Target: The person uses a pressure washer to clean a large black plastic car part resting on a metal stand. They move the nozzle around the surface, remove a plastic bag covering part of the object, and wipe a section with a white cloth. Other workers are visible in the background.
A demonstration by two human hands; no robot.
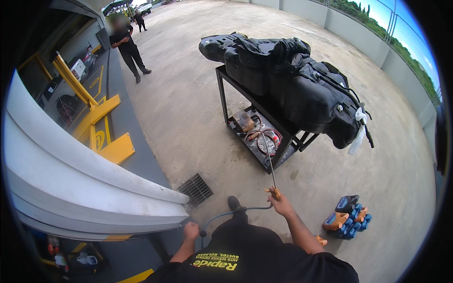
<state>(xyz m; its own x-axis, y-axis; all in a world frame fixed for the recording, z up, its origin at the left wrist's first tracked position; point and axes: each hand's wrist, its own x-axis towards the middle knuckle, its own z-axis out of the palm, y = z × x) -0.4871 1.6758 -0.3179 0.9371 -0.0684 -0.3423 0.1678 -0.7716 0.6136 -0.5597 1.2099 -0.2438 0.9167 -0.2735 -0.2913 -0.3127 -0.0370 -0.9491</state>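
Note:
My right hand (281,204) is closed around the brass-coloured handle of a spray gun (273,192). Its long thin metal wand points away, toward the lower shelf of a black metal cart (222,96). A blue-grey hose (255,208) runs from the gun to the left across my front and bends down near my left hand (191,230). That hand is curled closed beside the white ribbed wall panel; what it holds, if anything, is hidden. On top of the cart lies a large black moulded tank (302,99) with black hoses and a white plastic wrap (359,129) at its right end.
The cart's lower shelf holds coiled reddish hose (271,139) and a brown box (243,121). Blue, black and orange jugs (347,219) stand on the concrete at right. A floor grate (196,189) lies by the white panel (94,174). Beyond a yellow lift (96,115) stands a person (126,45).

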